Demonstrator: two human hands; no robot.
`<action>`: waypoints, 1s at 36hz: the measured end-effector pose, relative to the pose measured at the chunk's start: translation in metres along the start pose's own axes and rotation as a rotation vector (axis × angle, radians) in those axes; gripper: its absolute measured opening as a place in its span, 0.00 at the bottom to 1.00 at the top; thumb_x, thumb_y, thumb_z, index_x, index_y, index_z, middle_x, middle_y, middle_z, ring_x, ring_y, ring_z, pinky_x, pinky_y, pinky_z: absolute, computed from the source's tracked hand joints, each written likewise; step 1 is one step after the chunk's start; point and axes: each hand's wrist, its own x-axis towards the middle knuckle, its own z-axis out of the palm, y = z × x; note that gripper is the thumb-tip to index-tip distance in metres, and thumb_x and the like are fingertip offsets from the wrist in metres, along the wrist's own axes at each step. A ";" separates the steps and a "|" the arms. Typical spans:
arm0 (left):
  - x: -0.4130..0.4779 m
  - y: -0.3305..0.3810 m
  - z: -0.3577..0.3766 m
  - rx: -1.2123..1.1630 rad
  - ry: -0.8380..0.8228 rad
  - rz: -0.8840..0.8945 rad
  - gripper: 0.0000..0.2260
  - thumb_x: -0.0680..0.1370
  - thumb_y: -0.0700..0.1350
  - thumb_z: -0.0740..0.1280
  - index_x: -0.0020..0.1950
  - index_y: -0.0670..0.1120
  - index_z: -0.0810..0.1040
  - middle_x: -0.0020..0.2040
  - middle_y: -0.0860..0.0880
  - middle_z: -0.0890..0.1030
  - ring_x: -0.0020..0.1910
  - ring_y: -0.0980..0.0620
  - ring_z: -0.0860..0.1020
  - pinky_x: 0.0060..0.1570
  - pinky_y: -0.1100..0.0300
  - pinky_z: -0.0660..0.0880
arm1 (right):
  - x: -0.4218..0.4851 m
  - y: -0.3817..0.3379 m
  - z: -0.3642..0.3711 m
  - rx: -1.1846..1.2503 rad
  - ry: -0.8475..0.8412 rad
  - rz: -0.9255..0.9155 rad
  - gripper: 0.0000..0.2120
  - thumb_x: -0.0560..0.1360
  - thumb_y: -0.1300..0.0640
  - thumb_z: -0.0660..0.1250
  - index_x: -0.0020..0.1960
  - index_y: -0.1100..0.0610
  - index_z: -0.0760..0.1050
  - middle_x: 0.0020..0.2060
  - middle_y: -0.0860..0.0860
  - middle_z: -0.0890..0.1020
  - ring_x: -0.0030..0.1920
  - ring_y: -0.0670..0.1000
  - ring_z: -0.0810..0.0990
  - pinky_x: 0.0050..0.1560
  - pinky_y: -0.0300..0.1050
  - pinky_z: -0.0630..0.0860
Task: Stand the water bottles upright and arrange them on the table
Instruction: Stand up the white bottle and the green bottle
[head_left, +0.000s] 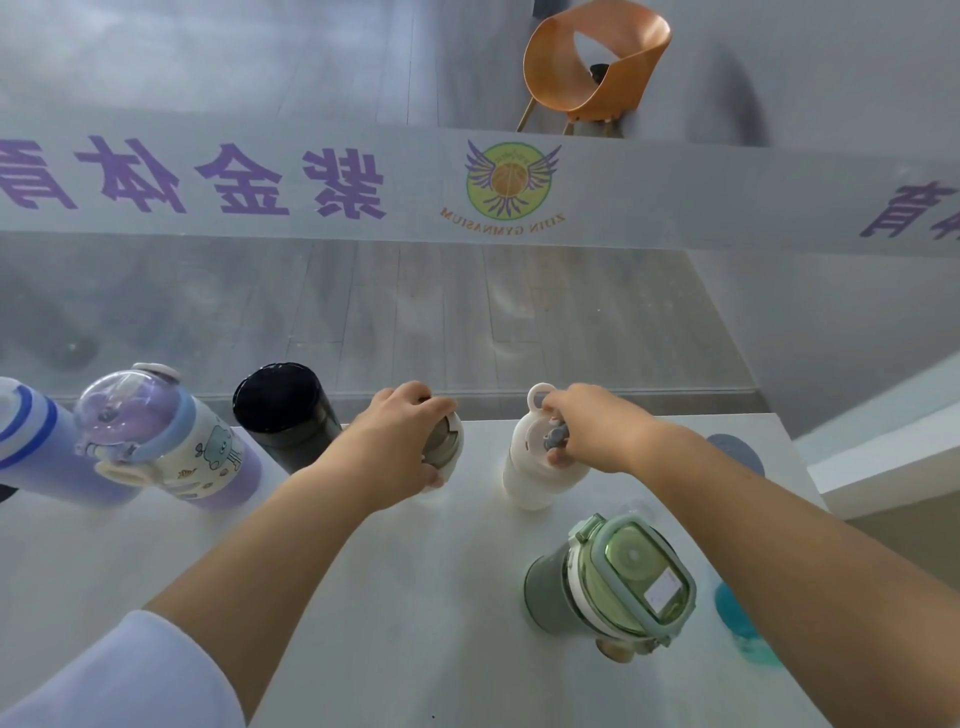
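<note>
Several water bottles stand on a white table (415, 597). My left hand (405, 441) grips the top of a white bottle with a grey lid (444, 447) near the far edge. My right hand (587, 426) holds the lid of an upright white bottle with a loop handle (524, 467). To the left stand a black bottle (283, 410), a purple cartoon bottle with a clear dome lid (166, 441) and a blue-banded bottle (31, 447). A green bottle with a square lid (618, 577) stands near right, in front of my right forearm.
A teal bottle (743, 629) and a grey round object (737, 452) show partly behind my right arm at the table's right edge. Beyond the far edge is a glass wall with purple lettering, a drop to the floor, and an orange chair (597, 67).
</note>
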 end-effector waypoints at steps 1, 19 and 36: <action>0.000 0.000 0.000 0.002 0.001 0.003 0.30 0.70 0.47 0.72 0.70 0.54 0.64 0.66 0.51 0.66 0.64 0.47 0.65 0.61 0.52 0.72 | 0.000 0.000 0.000 -0.002 0.002 -0.003 0.13 0.71 0.60 0.66 0.55 0.55 0.73 0.49 0.57 0.77 0.48 0.59 0.80 0.49 0.51 0.77; -0.004 0.000 0.002 -0.018 0.002 0.015 0.31 0.69 0.48 0.73 0.69 0.54 0.65 0.66 0.52 0.66 0.64 0.48 0.65 0.61 0.51 0.72 | -0.005 0.002 0.002 0.072 0.064 -0.019 0.14 0.73 0.60 0.67 0.58 0.58 0.74 0.54 0.56 0.74 0.53 0.58 0.76 0.56 0.53 0.75; -0.017 0.024 -0.021 0.020 0.073 0.081 0.22 0.73 0.57 0.67 0.66 0.54 0.70 0.67 0.54 0.69 0.65 0.49 0.68 0.59 0.55 0.69 | -0.062 0.014 -0.035 -0.018 0.163 0.028 0.29 0.73 0.48 0.69 0.71 0.52 0.65 0.69 0.53 0.71 0.66 0.55 0.71 0.65 0.52 0.70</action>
